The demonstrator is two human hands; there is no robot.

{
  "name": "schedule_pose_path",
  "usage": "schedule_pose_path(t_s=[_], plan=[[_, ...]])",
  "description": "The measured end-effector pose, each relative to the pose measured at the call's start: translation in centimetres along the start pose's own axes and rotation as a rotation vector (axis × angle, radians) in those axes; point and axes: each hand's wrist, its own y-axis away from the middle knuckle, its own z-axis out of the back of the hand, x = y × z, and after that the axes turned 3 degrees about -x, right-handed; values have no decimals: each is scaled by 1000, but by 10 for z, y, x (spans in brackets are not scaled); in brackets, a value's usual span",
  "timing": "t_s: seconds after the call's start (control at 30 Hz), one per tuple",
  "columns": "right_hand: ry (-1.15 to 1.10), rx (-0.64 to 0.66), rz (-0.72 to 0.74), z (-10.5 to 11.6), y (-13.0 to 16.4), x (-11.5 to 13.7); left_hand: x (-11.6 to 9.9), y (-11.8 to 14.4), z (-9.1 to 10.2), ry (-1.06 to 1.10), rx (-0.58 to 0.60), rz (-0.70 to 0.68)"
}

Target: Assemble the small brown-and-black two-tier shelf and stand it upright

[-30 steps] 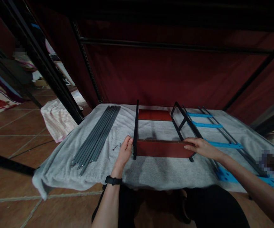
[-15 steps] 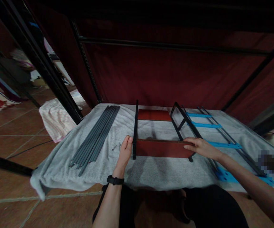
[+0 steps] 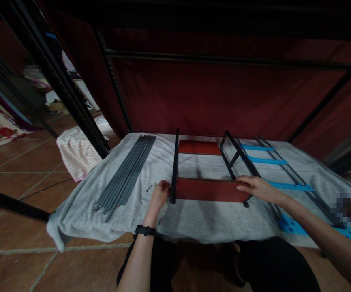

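A reddish-brown board (image 3: pixel 208 190) stands on its long edge between two black metal side frames, the left one (image 3: pixel 175 166) and the right one (image 3: pixel 245 156). My left hand (image 3: pixel 160 194) is at the outer face of the left frame's near end, fingers pinched together; what lies between them is too small to make out. My right hand (image 3: pixel 257 188) grips the board's right end beside the right frame, fingers over its top edge and front. A second reddish-brown board (image 3: pixel 199 147) spans the frames farther back. Small metal pieces (image 3: pixel 149 187) lie left of my left hand.
Several grey metal tubes (image 3: pixel 128 172) lie bundled on the left of the grey blanket (image 3: pixel 206 227). Dark rods with blue connectors (image 3: pixel 291 185) lie on the right. A black post (image 3: pixel 72 105) rises at the left, and a dark red curtain (image 3: pixel 224 97) hangs behind.
My left hand has shifted slightly downward at the frame's outer side, and its fingers have curled in more. My right hand keeps its place on the board. The view has turned slightly left.
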Motion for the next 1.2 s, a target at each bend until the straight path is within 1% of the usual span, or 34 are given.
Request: schedule_pose_path(t_s=[0.07,0.13,0.23,0.3,0.4,0.6,0.83,1.07,1.2], plan=[[-2,-2,4,-1,0,-2,11,0,-2,-182,87,22],[-3,-2,-1,-1,0,-3,17,1,-4,-324,145,-6],[-3,-3,1,-1,0,-3,21,1,-6,-563,191,-47],[-2,6,12,0,0,-2,22,0,-6,-628,205,-60],[-7,17,9,1,-1,-1,24,0,-6,-670,241,-78],[-37,36,8,1,-2,-1,22,3,-6,-733,213,-138],[-31,21,0,2,-2,0,16,-2,-1,-665,281,-109],[-18,26,-7,2,-1,0,17,5,-6,-703,196,-147],[-29,33,-7,3,-2,1,14,1,-3,-679,233,-104]])
